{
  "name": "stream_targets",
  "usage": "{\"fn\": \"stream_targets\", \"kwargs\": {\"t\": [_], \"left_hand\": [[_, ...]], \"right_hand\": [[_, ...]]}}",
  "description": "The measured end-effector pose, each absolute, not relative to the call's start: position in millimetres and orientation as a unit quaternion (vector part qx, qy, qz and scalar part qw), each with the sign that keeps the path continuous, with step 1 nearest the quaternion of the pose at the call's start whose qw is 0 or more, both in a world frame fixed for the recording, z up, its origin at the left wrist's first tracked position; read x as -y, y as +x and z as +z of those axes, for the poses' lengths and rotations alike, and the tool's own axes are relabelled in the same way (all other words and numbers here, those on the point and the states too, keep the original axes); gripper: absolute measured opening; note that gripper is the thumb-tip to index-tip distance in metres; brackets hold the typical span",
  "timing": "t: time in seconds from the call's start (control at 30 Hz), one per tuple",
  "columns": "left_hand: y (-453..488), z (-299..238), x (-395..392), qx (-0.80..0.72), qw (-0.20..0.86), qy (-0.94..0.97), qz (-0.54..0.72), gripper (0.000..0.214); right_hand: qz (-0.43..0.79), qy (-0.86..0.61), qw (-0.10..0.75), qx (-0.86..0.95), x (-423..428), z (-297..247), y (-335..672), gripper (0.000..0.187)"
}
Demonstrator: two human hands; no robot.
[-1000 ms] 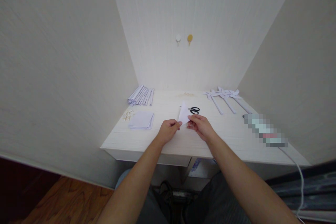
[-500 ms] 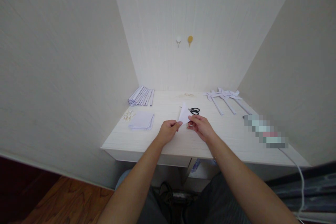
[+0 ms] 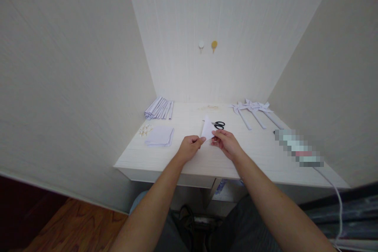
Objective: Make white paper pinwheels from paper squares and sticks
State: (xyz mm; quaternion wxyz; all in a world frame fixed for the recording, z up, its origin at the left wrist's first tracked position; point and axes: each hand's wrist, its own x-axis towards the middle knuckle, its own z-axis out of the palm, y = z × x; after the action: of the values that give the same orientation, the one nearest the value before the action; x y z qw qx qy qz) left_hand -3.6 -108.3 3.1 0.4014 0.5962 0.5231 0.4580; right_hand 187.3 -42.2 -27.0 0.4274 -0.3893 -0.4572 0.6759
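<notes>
Both of my hands hold a small white folded paper triangle [image 3: 207, 128] just above the white desk [image 3: 260, 153]. My left hand [image 3: 189, 147] pinches its lower left corner. My right hand [image 3: 226, 143] pinches its lower right edge. The paper's point stands upward, away from me. Black-handled scissors [image 3: 219, 125] lie on the desk just behind the paper and my right hand.
A stack of white paper squares [image 3: 160, 135] and several small pale pins [image 3: 144, 129] lie at the left. Rolled paper sticks [image 3: 158, 107] sit at the back left. Paper pinwheels on sticks [image 3: 251, 110] lie at the back right. A blurred object [image 3: 299, 147] with a white cable rests at the right.
</notes>
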Motion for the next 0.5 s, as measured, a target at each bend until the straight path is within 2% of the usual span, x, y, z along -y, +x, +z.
{"fn": "stream_targets", "kwargs": {"t": [0.5], "left_hand": [[-9,-11,101,-0.498,0.418,0.573,0.498,0.048]], "right_hand": [[0.687,-0.356,0.361,0.52,44,-31,191,0.031]]}}
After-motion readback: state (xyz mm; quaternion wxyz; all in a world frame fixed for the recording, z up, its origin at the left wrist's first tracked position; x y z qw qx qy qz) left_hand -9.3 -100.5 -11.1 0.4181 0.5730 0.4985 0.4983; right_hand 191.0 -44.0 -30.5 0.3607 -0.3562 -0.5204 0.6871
